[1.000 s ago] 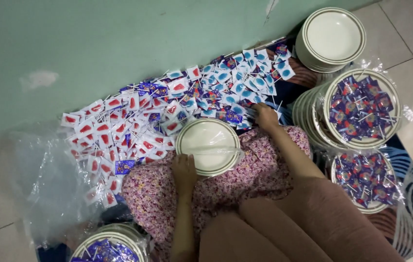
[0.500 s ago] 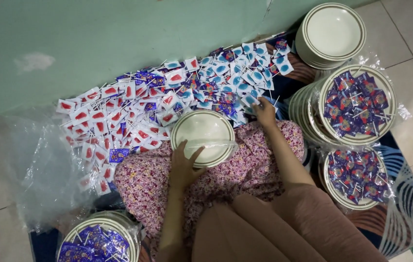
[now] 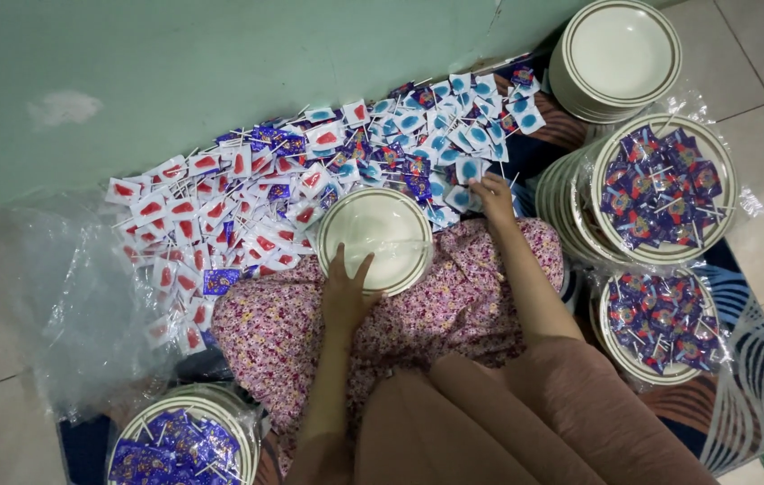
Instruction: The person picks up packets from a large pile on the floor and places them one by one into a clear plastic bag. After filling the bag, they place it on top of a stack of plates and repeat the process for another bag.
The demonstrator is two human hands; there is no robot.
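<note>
An empty cream plate with a dark rim [image 3: 375, 236] rests on my lap, which is covered by flowered cloth [image 3: 418, 314]. My left hand [image 3: 346, 292] grips its near edge, thumb on the rim. My right hand [image 3: 492, 196] reaches past the plate into a wide pile of wrapped lollipops [image 3: 310, 180] spread on the floor against the green wall. Its fingers lie on the blue-wrapped ones; whether they have closed on one is hidden. Red-wrapped ones lie to the left, blue and purple ones to the right.
A stack of empty plates [image 3: 617, 56] stands at the top right. Below it are two stacks topped with plates full of purple lollipops [image 3: 660, 184] [image 3: 660, 323]. Another filled plate [image 3: 180, 445] sits bottom left beside a crumpled clear plastic bag [image 3: 67, 305]. A patterned mat [image 3: 750, 377] lies underneath.
My left hand has slid from the floor side onto the plate's near edge. The view has shifted down a little. My right hand stays in the blue-wrapped lollipops.
</note>
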